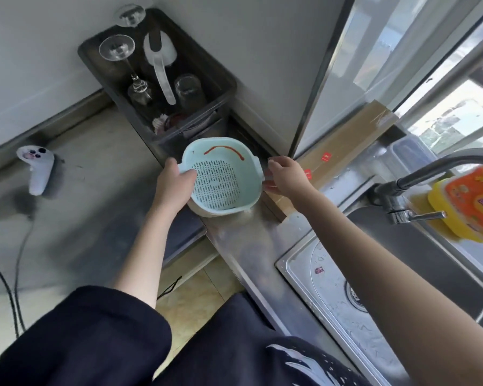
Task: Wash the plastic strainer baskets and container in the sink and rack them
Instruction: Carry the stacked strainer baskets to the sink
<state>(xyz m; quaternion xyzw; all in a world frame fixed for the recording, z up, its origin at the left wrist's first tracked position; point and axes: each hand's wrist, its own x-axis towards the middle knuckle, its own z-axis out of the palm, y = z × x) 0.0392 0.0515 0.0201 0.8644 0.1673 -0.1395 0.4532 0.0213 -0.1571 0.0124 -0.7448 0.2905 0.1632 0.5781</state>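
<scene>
You are holding the strainer (223, 176) with both hands above the steel table (251, 240), at 12 o'clock from your body. Your left hand (173, 182) is gripping the rim at the strainer's 9 o'clock side, with the thumb lying inside the bowl and the fingers curled beneath. Your right hand (287, 174) is sitting at the strainer's 3 o'clock side, its fingers bent at the rim handle; whether they are pinching it or only touching it cannot be told. The strainer is pale blue, its slotted bottom is facing you, and a red smear (225, 151) is arcing across its inner wall at 12 o'clock. A second pale shell is showing beneath it, nested under the blue one.

At 11 o'clock from the strainer, a dark rack (207, 59) is standing in the wall corner. It is carrying two upturned wine glasses (117, 48), a white spoon (162, 68) and a tumbler (188, 91).

At 4 o'clock from the strainer, the sink (332, 288) is lying wet, with its drain (356, 296) partly hidden behind your right forearm. The faucet (418, 176) is reaching over it from 2 o'clock. A yellow and orange bottle (469, 204) is standing just beside the faucet at 3 o'clock.

At 9 o'clock, well apart from the strainer, a white controller (38, 168) is lying on a lower surface with a cable (18, 263) trailing from it.
</scene>
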